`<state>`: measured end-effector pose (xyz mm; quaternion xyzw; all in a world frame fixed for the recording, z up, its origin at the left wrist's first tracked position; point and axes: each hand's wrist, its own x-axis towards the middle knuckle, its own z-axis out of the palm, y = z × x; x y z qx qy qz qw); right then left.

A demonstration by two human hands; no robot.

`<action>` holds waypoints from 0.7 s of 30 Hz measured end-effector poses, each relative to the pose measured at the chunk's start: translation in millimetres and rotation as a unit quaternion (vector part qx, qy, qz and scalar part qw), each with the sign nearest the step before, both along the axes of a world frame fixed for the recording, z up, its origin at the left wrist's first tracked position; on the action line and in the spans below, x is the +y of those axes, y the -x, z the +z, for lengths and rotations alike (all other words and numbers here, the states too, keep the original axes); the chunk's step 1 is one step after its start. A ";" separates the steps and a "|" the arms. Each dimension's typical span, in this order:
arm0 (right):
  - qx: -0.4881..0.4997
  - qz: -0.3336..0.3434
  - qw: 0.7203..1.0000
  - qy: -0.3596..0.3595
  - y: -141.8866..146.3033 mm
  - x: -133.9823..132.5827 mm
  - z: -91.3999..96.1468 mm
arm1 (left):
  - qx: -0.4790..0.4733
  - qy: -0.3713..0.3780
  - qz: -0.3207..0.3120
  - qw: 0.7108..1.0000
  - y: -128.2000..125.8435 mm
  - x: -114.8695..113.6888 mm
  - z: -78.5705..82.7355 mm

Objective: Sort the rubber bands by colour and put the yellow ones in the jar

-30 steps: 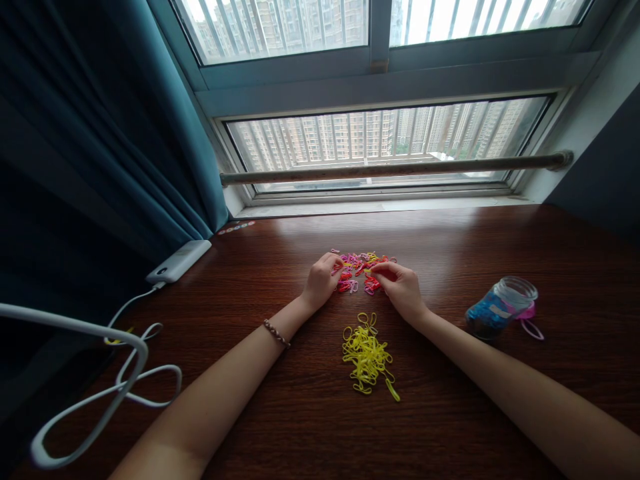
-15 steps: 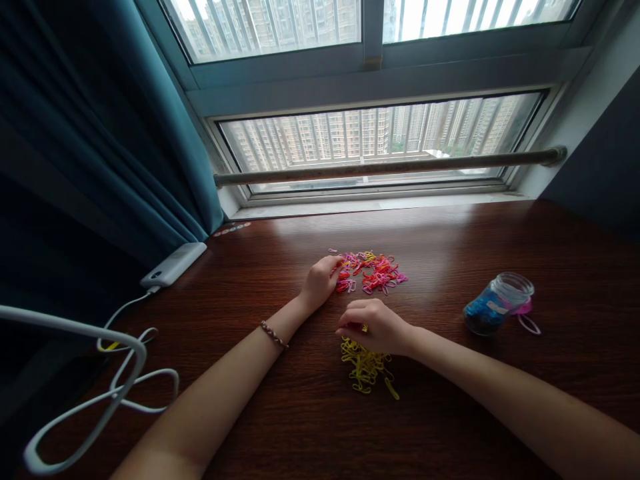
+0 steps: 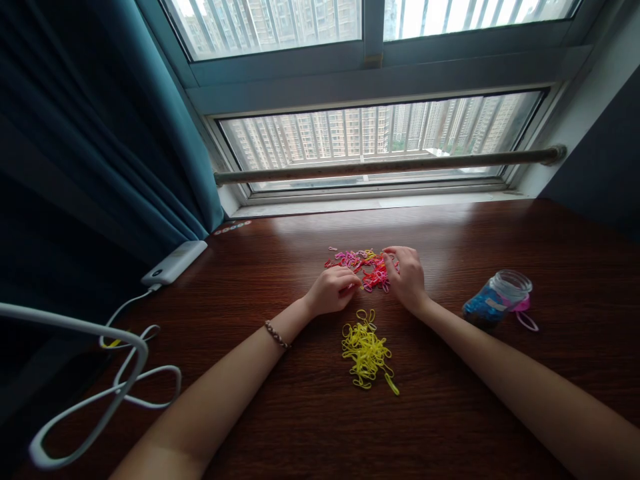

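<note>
My left hand [image 3: 333, 291] is closed in a pinch at the near left edge of a mixed pile of pink, red and some yellow rubber bands [image 3: 375, 275]. A bit of yellow rubber band [image 3: 361, 287] shows at its fingertips. At the pile's right side, my right hand [image 3: 406, 277] has thumb and forefinger drawn close together; whatever is between them is too small to make out. Closer to me lies a pile of yellow rubber bands [image 3: 367, 350], apart from both hands.
A clear jar [image 3: 493, 301] with blue contents and a pink band lies tilted at right, beside my right forearm. A white power bank [image 3: 174, 263] with a looped white cable [image 3: 117, 393] is at left. The curtain [image 3: 165, 147] and window bar [image 3: 390, 168] border the table.
My right hand has moved from the yellow pile up to the right side of the mixed pile, uncovering the yellow bands. My left hand has shifted slightly right and nearer to me.
</note>
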<state>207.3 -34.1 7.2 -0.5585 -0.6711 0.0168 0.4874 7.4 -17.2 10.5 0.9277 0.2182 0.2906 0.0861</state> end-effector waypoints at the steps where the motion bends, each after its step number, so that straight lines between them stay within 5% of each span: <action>1: -0.007 -0.009 1.000 0.005 -2.5 4.3 -4.7 | 0.006 0.003 -0.010 1.000 -1.7 -2.4 0.8; 8: 0.017 -0.024 0.998 0.061 -10.5 23.2 -29.9 | 0.012 0.002 -0.077 0.997 -11.2 -14.7 4.3; 21: -0.009 -0.011 0.994 0.107 -12.6 25.9 -32.7 | 0.041 0.009 -0.093 0.995 -13.9 -21.0 7.4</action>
